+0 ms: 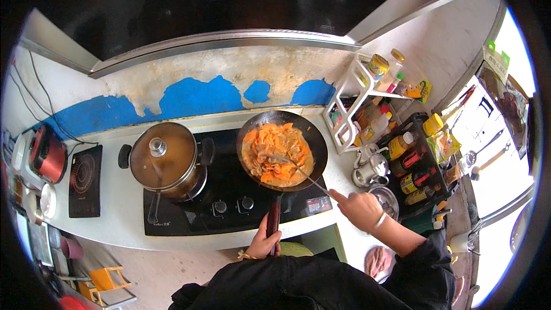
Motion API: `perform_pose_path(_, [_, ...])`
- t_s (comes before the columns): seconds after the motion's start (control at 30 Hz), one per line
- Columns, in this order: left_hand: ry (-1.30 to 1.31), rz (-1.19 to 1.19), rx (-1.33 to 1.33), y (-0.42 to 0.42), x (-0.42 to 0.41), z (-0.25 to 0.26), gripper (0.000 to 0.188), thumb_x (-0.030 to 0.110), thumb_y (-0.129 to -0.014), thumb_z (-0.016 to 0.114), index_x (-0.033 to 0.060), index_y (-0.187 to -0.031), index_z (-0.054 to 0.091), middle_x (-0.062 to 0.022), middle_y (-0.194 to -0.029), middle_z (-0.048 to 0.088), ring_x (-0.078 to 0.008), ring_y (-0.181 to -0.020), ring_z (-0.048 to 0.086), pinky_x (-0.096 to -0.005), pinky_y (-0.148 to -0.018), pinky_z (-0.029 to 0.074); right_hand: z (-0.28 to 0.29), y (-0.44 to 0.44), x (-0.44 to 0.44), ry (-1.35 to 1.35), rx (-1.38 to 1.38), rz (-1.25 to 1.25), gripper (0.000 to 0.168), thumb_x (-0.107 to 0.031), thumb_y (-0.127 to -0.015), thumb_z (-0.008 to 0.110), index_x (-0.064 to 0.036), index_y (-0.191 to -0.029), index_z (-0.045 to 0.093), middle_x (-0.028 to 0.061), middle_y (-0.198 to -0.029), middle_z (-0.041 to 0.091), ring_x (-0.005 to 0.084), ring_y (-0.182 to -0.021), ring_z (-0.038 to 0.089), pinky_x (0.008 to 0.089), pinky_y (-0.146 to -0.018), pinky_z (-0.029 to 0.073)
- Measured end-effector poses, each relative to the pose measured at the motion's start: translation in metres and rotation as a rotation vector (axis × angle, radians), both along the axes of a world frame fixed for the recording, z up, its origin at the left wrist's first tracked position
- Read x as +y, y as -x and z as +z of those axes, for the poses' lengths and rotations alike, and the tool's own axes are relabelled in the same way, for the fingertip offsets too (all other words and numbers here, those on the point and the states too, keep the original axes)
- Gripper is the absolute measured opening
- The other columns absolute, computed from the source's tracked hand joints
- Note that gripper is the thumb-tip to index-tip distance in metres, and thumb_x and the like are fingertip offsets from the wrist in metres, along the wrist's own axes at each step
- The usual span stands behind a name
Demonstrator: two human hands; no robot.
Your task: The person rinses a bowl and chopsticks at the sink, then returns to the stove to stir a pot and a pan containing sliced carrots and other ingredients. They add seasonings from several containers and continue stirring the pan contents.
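My left hand (261,241) grips the dark wooden handle (273,221) of a black wok (317,137) on the right side of the glass-topped gas hob (228,172). Sliced carrots with pieces of what looks like meat (280,153) lie in brownish liquid inside it. To the right of the wok, my right hand (359,211) is closed on the long metal handle of a cooking utensil (308,176), whose head rests among the food, partly hidden. A lidded pot (163,155) stands on the left burner, with a dark-handled utensil (156,198) lying across its lid.
A white shelf (361,90) with jars and bottles stands behind right, near metal pots (371,170) and a black rack (419,120) of bottles. An induction plate (85,181) and red cooker (49,155) are left. The range hood (224,43) hangs above the hob.
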State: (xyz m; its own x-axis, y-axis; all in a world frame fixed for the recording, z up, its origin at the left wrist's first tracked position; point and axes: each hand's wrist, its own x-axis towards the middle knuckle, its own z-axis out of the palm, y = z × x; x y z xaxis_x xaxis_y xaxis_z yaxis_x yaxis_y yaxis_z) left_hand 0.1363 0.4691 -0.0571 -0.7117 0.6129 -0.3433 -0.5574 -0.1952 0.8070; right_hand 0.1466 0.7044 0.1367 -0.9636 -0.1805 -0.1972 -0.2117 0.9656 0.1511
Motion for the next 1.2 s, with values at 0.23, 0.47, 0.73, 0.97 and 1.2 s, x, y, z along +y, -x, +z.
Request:
perform_pose_path(0.23, [0.03,0.021,-0.015,-0.002,0.003,-0.005,0.074,0.005,-0.083,0.051,0.0214,-0.14,0.007,-0.0071,-0.075,0.048,-0.0152,-0.047,0.05,-0.0303,-0.04,0.044,0.014,-0.027,-0.02,-0.077,0.012,0.145,0.046,-0.012,-0.081,0.048,-0.014,-0.127,0.044,0.0055,-0.052,0.052,0.0205,-0.044,0.056,0.0329,-0.037,0.042])
perform_pose_path(0.47, [0.092,0.007,0.03,0.0,-0.001,0.003,0.07,0.004,-0.084,0.05,0.018,-0.14,0.011,-0.0073,-0.076,0.05,-0.0149,-0.054,0.051,-0.0286,-0.048,0.045,-0.023,-0.013,0.0,0.01,0.066,-0.07,0.051,-0.009,-0.078,0.049,-0.01,-0.129,0.04,0.0091,-0.056,0.054,0.0234,-0.047,0.057,0.0349,-0.041,0.045])
perform_pose_path(0.73, [0.237,0.035,-0.031,0.003,0.004,0.024,0.073,0.004,-0.078,0.052,0.0114,-0.139,0.013,-0.0087,-0.079,0.05,-0.0165,-0.061,0.051,-0.028,-0.057,0.045,-0.098,-0.007,0.013,0.13,0.095,-0.043,0.047,-0.009,-0.082,0.045,-0.006,-0.128,0.037,0.0151,-0.068,0.057,0.0245,-0.052,0.059,0.0344,-0.042,0.048])
perform_pose_path(0.97, [0.366,0.006,0.188,0.004,0.001,0.014,0.075,0.009,-0.078,0.058,0.011,-0.14,0.014,-0.0107,-0.087,0.053,-0.0165,-0.07,0.053,-0.0288,-0.061,0.045,-0.099,0.045,0.109,0.632,-0.356,-0.25,0.051,-0.043,-0.084,0.052,-0.015,-0.126,0.042,0.0192,-0.091,0.062,0.0321,-0.08,0.061,0.0401,-0.072,0.048])
perform_pose_path(1.2, [0.587,-0.053,0.242,0.001,-0.024,-0.025,0.072,0.018,-0.083,0.061,0.0084,-0.139,0.016,-0.0168,-0.107,0.051,-0.0224,-0.084,0.059,-0.0345,-0.068,0.049,-0.222,0.225,0.339,0.635,0.447,-1.029,0.036,-0.032,-0.072,0.06,0.0,-0.089,0.063,0.0216,-0.093,0.061,0.0357,-0.089,0.059,0.0411,-0.076,0.047])
